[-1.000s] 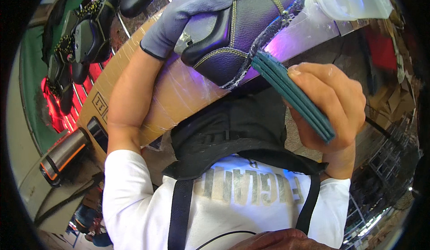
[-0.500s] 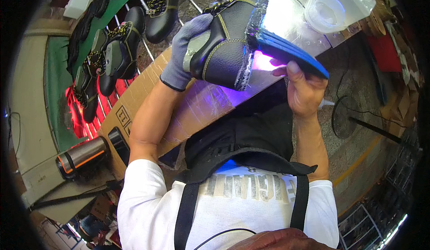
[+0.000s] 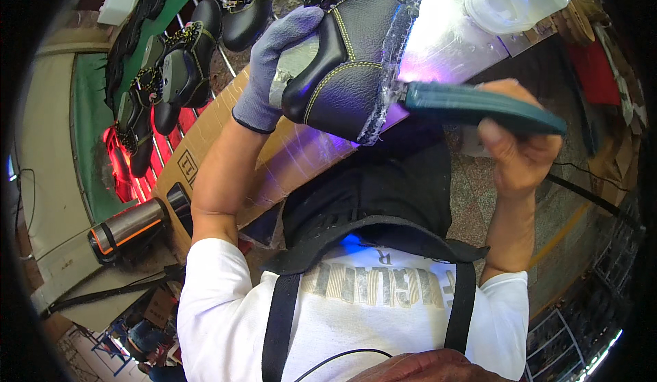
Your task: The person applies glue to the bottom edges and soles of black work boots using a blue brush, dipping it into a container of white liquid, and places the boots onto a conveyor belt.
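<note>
My left hand (image 3: 263, 74), in a grey glove, is closed around the collar end of a black leather work shoe upper (image 3: 352, 57) with yellow stitching. A grey-green last (image 3: 295, 74) shows in its opening, next to my palm. The shoe lies on its side in the air, its frayed, roughened bottom edge (image 3: 387, 74) facing right. My bare right hand (image 3: 520, 146) grips a long, slightly curved teal-handled tool (image 3: 479, 105), thumb below and fingers mostly hidden behind. The tool's narrow end meets the roughened edge; its head is too blurred to make out.
Under the shoe is a metal-topped bench (image 3: 445, 46) edged with cardboard (image 3: 236, 176). A clear plastic tub (image 3: 506, 5) stands at the far right. More black shoes (image 3: 188, 74) sit on a bar rack at left, above a red glow. A steel flask (image 3: 126, 231) lies nearer.
My right hand has moved right and slightly down, swinging the tool flatter, its narrow end still at the shoe's edge. My left hand has shifted the shoe slightly, its top now cut off by the frame.
</note>
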Available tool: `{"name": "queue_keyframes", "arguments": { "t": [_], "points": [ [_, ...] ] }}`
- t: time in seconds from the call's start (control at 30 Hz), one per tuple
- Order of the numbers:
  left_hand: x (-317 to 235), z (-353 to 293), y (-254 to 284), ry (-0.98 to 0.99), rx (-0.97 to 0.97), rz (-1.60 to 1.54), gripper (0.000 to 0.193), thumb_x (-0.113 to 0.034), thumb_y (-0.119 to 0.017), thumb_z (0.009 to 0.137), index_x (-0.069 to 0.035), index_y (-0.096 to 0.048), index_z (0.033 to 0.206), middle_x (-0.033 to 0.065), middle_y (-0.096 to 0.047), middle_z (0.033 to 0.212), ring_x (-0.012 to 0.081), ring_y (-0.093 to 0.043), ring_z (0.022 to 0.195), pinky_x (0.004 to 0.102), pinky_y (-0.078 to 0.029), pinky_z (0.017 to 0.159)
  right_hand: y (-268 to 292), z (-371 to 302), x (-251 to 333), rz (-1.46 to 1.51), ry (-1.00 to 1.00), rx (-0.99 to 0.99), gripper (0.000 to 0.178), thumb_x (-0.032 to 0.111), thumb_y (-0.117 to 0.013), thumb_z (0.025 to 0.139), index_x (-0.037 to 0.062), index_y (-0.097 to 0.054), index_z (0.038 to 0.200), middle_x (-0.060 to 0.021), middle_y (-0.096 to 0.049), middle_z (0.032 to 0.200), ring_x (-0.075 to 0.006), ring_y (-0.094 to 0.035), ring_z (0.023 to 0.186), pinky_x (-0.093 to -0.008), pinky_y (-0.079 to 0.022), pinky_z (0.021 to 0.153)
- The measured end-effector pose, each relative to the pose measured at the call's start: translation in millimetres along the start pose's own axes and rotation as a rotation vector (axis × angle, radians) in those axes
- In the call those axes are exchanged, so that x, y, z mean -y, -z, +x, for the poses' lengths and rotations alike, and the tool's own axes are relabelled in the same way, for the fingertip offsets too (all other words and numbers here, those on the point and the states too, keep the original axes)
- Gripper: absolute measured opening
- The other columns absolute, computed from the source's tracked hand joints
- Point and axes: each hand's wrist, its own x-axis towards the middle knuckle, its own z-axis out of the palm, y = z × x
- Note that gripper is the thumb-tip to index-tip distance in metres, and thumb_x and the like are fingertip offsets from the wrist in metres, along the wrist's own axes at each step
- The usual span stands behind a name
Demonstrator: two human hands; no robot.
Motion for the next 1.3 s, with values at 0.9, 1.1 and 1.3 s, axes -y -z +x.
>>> {"name": "queue_keyframes", "arguments": {
  "t": [0.9,1.1,1.3],
  "points": [
    [-30.8,29.1,-50.3,0.372,-0.161,-0.269,0.042,-0.024,-0.053,0.100,0.008,-0.059,0.128,0.0246,-0.070,0.117,0.0349,-0.072,0.101,0.0469,-0.057,0.095,58.3,-11.0,29.2,0.070,-0.342,0.208,0.039,0.021,-0.057,0.101,-0.0075,-0.061,0.127,-0.0230,-0.065,0.126,-0.0314,-0.067,0.117,-0.0416,-0.055,0.100],
    [-24.8,37.3,-33.1,0.294,-0.179,-0.202,0.037,-0.023,-0.051,0.101,0.007,-0.063,0.118,0.0242,-0.073,0.109,0.0341,-0.073,0.096,0.0460,-0.059,0.092,51.6,41.0,50.2,-0.404,-0.004,0.571,0.041,0.019,-0.054,0.104,-0.0075,-0.056,0.136,-0.0258,-0.060,0.134,-0.0318,-0.065,0.120,-0.0411,-0.054,0.104],
    [-17.1,26.2,17.5,-0.193,-0.030,0.552,0.039,-0.009,-0.058,0.101,0.004,-0.051,0.137,0.0202,-0.063,0.133,0.0273,-0.066,0.119,0.0407,-0.056,0.104,35.7,34.3,53.1,-0.323,-0.037,0.234,0.029,0.002,-0.062,0.098,-0.0084,-0.063,0.126,-0.0246,-0.067,0.120,-0.0301,-0.072,0.099,-0.0406,-0.060,0.086]
  ]
}}
